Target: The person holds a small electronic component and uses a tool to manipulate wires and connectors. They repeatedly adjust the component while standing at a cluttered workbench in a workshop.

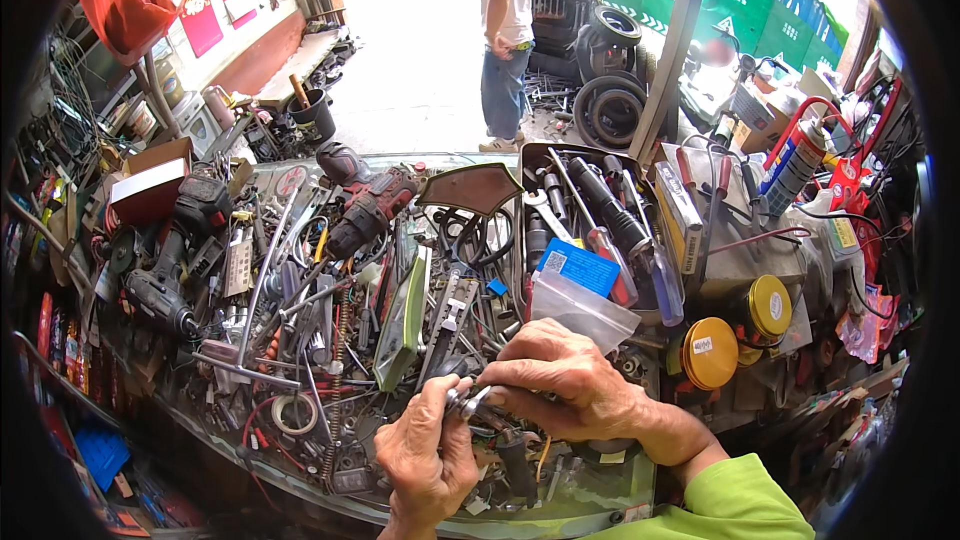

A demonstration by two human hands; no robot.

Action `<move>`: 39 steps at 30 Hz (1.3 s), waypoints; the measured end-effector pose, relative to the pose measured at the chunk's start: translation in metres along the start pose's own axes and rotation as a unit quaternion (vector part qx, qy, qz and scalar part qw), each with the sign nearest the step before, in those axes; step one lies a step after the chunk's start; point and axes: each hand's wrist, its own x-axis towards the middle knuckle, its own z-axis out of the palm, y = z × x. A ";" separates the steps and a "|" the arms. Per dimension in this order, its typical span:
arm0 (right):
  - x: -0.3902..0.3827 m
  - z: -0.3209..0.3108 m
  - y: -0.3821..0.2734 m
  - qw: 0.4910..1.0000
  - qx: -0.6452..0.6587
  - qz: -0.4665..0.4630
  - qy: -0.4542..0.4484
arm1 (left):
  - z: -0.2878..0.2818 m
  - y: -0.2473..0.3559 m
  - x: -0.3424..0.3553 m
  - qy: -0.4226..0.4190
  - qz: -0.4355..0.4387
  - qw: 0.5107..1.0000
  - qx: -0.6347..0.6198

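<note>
Over the near part of a cluttered glass-topped bench, my left hand [424, 455] pinches a small shiny metal part [467, 403] between thumb and fingers. From the right, my right hand [570, 380] reaches across with its fingers closed at the other side of that same part. Its exact kind is too small to tell, and fingertips cover some of it. Just beyond my hands lie a green-edged long holder [404, 325], a clear plastic bag [580, 312] and a blue card [577, 270].
Two drills, one grey [165, 275] and one red [375, 210], rest among loose tools on the left. A tool tray [530, 155] with screwdrivers stands behind. Yellow round tins [710, 353] and a spray can [795, 165] are at right. Farther off, a person [507, 40] stands near tires [608, 110].
</note>
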 end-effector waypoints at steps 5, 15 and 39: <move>-0.003 0.007 -0.005 0.989 0.104 0.105 -0.025 | 0.001 -0.001 -0.002 0.013 -0.026 1.000 0.007; -0.009 0.019 -0.019 0.828 0.451 0.319 -0.091 | -0.003 0.010 -0.001 0.027 -0.098 0.994 -0.028; 0.002 -0.013 -0.003 0.992 -0.114 -0.044 0.025 | -0.001 0.003 0.002 -0.008 0.026 1.000 0.012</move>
